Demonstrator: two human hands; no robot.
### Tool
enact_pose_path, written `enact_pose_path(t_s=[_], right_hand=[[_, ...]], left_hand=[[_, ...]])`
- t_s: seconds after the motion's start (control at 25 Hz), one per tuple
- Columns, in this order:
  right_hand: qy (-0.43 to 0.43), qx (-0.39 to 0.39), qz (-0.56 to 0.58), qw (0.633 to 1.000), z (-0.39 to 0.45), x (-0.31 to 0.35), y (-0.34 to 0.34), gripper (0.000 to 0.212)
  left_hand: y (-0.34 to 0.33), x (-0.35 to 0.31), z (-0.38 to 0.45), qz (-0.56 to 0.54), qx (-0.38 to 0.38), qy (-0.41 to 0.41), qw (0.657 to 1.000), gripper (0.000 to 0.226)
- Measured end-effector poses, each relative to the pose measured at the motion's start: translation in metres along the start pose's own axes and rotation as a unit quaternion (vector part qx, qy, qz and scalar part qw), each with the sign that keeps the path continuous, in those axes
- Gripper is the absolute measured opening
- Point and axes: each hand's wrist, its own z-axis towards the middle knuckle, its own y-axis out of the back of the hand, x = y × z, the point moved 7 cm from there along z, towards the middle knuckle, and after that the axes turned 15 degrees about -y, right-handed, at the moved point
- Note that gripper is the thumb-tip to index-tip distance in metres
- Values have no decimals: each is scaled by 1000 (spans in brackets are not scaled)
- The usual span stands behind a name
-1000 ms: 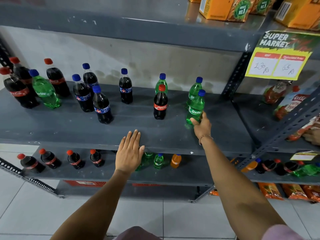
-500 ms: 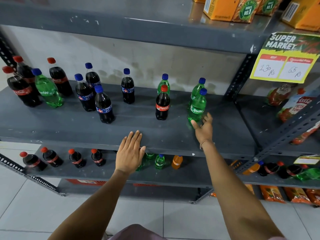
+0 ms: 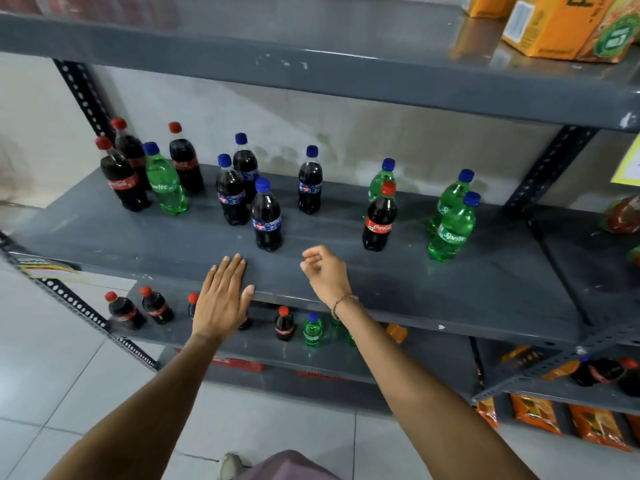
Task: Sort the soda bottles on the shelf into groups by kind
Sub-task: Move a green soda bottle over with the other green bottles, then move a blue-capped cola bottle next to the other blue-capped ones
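Note:
Soda bottles stand on a grey metal shelf [image 3: 485, 292]. At the left, three red-capped Coca-Cola bottles [image 3: 121, 178] stand with one green Sprite bottle [image 3: 165, 183]. In the middle are several blue-capped dark cola bottles [image 3: 266, 218]. A lone Coca-Cola bottle [image 3: 379, 220] stands in front of a green bottle [image 3: 380, 178]. Two Sprite bottles [image 3: 452, 230] stand at the right. My left hand [image 3: 221, 299] lies flat on the shelf's front edge. My right hand [image 3: 325, 271] hovers over the shelf, fingers loosely curled, holding nothing, left of the lone Coca-Cola.
The lower shelf [image 3: 433, 351] holds more small Coca-Cola, Sprite and orange bottles. Orange juice cartons [image 3: 561, 26] sit on the top shelf. Perforated uprights [image 3: 547, 171] frame the bay. Packets lie on the neighbouring shelf [image 3: 623, 216] at right. White floor tiles lie below.
My right hand let go of the front Sprite bottle at the right and moved left along the shelf, now empty. My view shifted left. The left hand stayed put.

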Motion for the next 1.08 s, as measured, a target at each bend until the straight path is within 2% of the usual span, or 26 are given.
enact_pose_path(t_s=[0.16, 0.24, 0.32, 0.56, 0.72, 1.08], right_hand=[[-19, 14, -6, 1000, 25, 29, -38, 40], [-16, 2, -7, 1000, 32, 37, -51, 55], [-18, -21, -5, 1000, 39, 42, -59, 61], [-25, -78, 26, 996, 52, 40, -56, 42], [-24, -115, 1, 993, 62, 35, -30, 41], [-41, -102, 0, 994, 80, 43, -21, 45]], left_hand=[[0, 24, -3, 13, 33, -24, 999, 65], [-2, 25, -4, 11, 37, -26, 999, 63], [-3, 26, -4, 8, 38, -32, 999, 63], [-3, 29, -3, 4, 26, -37, 999, 66], [-5, 30, -3, 0, 22, -24, 999, 66], [-6, 32, -4, 1, 24, -24, 999, 65]])
